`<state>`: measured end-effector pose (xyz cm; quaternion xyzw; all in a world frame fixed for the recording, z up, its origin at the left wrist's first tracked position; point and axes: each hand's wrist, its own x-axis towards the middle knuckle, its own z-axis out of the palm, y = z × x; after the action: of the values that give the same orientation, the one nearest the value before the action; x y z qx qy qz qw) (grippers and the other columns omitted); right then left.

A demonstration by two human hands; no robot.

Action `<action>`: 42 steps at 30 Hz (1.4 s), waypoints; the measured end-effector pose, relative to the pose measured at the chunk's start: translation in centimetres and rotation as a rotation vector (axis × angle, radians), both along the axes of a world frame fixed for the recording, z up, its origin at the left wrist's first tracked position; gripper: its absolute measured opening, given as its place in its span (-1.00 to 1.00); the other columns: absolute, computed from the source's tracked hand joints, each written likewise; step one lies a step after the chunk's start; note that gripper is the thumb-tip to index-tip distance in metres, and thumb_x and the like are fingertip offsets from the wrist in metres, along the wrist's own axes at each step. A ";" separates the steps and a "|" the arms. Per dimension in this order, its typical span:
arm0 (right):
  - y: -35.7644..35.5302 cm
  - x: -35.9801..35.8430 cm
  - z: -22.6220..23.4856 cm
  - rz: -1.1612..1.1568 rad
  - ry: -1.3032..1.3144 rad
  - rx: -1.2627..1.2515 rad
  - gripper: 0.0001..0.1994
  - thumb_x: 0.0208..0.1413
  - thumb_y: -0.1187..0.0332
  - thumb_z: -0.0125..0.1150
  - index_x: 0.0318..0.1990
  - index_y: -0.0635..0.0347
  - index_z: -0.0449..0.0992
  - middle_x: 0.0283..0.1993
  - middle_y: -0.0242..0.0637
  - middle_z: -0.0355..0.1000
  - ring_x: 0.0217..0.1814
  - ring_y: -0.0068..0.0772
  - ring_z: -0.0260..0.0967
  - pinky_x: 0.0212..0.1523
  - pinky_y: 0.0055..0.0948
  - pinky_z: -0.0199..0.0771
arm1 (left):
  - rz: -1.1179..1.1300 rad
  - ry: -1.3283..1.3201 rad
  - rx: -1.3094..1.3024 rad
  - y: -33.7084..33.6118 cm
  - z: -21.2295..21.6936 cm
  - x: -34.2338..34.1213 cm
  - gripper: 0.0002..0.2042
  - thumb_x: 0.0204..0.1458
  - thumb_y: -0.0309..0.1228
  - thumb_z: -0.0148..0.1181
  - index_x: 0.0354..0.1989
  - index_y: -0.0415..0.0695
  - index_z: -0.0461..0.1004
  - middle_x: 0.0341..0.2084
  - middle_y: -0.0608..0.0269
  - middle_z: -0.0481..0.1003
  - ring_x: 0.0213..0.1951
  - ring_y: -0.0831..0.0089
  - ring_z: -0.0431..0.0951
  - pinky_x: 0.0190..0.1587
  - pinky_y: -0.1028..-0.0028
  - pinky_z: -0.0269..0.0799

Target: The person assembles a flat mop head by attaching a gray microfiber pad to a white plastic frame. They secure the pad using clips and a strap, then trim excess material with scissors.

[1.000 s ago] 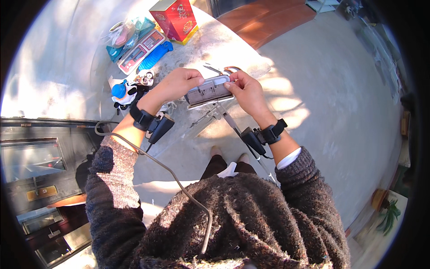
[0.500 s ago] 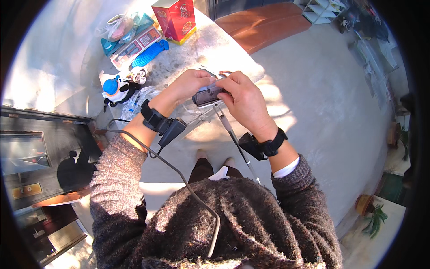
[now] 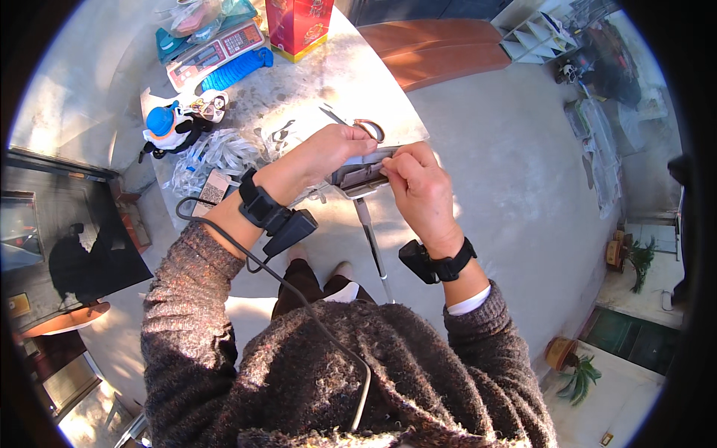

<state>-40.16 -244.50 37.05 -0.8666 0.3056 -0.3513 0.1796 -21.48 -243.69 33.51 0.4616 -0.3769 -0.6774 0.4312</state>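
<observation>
Between my hands is a grey, box-shaped head point(image 3: 358, 176) at the upper end of a long, thin pole point(image 3: 372, 237). A dark recess shows along the head's near side. My left hand point(image 3: 337, 151) is closed, its thumb and fingers pinching the head's far edge. On the right side of the head, my right hand point(image 3: 420, 183) is closed in a pinch; the fingers hide just what part they grip. Beyond my left fingertips, scissors point(image 3: 367, 128) with orange-and-black handles lie on the pale table point(image 3: 388, 97).
On the table stand a red gift box point(image 3: 299, 26) and a digital scale point(image 3: 216, 54), with a blue ribbed roll point(image 3: 237, 70) beside it. A penguin-like plush toy point(image 3: 175, 125) and clear plastic strips point(image 3: 216, 158) lie nearer. A cable point(image 3: 299, 293) crosses my left forearm.
The head now tilts to show its recess, and my right hand has shifted right and lower. More of the scissors shows. The whole view has also shifted.
</observation>
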 end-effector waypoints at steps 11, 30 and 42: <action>0.1 0.8 1.7 0.017 0.190 0.116 -0.85 -0.09 0.51 0.34 -0.37 0.21 0.46 -0.34 -0.26 0.35 -0.42 -0.18 0.42 -0.42 -0.36 0.45 | -0.096 -0.152 -0.138 0.6 0.2 1.4 -0.80 0.13 -0.30 0.18 -0.33 -0.19 0.55 -0.48 0.44 0.49 -0.40 0.66 0.39 -0.29 0.60 0.34; -0.5 2.8 1.9 0.007 0.324 0.383 -0.59 -0.17 0.34 0.45 -0.24 0.17 0.30 -0.45 -0.17 0.42 -0.36 -0.07 0.46 -0.31 -0.28 0.43 | 0.080 0.024 0.099 3.4 -1.1 3.7 -0.80 0.16 -0.30 0.14 -0.26 -0.18 0.52 -0.44 0.42 0.51 -0.46 0.68 0.44 -0.37 0.65 0.39; -2.8 3.2 0.5 0.153 0.417 0.617 -0.56 -0.07 0.11 0.29 -0.16 0.23 0.35 -0.29 -0.03 0.46 -0.22 -0.06 0.46 -0.21 -0.25 0.41 | 0.120 0.035 0.099 3.6 -1.5 3.6 -0.83 0.12 -0.26 0.18 -0.32 -0.08 0.54 -0.50 0.51 0.47 -0.52 0.73 0.36 -0.47 0.68 0.23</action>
<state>-36.92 -247.32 37.58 -0.8449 0.3616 -0.0443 0.3916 -17.90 -240.14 32.01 0.4921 -0.3072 -0.6762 0.4541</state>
